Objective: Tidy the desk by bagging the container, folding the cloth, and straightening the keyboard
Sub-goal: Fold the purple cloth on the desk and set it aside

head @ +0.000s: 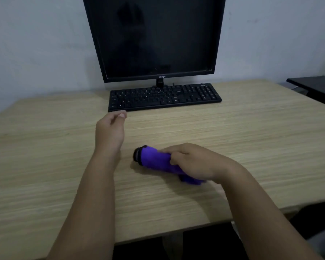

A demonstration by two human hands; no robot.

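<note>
The right hand (193,162) lies over a purple bag (158,162) on its side on the surface (251,128), fingers (174,155) curled round its middle; a black container (137,155) pokes out leftward. Farther off, the left hand (110,128) hovers loosely curled, holding nothing, just short of the keyboard (164,96) below the monitor (154,36).

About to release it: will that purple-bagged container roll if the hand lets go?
Probably. The purple-bagged container lies on its side on the smooth desk, and it looks cylindrical. The fabric may slow it somewhat. The right hand grips it alone; the left hand is off it.
</note>
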